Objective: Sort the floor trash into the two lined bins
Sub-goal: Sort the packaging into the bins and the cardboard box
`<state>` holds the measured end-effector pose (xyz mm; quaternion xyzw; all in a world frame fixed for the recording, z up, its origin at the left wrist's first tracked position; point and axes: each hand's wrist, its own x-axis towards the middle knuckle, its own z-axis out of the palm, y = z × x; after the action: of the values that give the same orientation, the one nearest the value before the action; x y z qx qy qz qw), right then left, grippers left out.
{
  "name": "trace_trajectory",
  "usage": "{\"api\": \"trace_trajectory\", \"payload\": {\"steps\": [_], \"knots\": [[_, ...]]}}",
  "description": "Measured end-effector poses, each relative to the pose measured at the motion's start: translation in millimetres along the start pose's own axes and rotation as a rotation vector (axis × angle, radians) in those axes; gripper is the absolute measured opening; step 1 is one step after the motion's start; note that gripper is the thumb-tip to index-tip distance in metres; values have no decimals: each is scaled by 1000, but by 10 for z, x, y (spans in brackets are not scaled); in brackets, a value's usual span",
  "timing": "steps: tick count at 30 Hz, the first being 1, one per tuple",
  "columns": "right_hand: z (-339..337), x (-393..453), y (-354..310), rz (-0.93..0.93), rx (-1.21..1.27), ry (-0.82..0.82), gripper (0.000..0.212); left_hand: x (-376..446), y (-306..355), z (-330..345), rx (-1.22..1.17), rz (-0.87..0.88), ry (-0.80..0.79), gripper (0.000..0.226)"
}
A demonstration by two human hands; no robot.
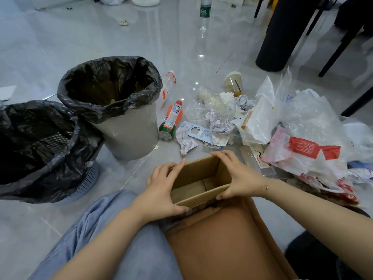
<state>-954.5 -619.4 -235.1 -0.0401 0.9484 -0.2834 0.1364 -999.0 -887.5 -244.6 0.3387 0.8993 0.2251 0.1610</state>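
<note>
An open brown cardboard box [198, 181] is held low in the middle, over a larger flattened cardboard sheet [224, 245]. My left hand [164, 189] grips its left wall, and my right hand [238, 176] grips its right wall with fingers over the rim. The box looks empty inside. A grey bin [129, 132] with a black liner stands beyond it on the left. A blue mesh bin [86, 182] with a black liner sits at the far left. Floor trash lies beyond: an orange bottle [171, 120], crumpled paper [186, 144] and plastic bags [298, 122].
A clear bottle [168, 85] lies behind the grey bin, and a plastic drink cup [234, 82] lies farther right. A black table column [280, 33] and chair legs [341, 43] stand at the back right. Another bottle [205, 9] stands far back. My blue-trousered knee [101, 229] is bottom left.
</note>
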Motion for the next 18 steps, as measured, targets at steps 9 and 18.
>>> {"api": "trace_trajectory", "payload": {"steps": [9, 18], "knots": [[122, -31, -47, 98, 475, 65, 102, 318, 171, -88, 209, -176, -106, 113], [129, -146, -158, 128, 290, 110, 76, 369, 65, -234, 148, -124, -156, 114]]}}
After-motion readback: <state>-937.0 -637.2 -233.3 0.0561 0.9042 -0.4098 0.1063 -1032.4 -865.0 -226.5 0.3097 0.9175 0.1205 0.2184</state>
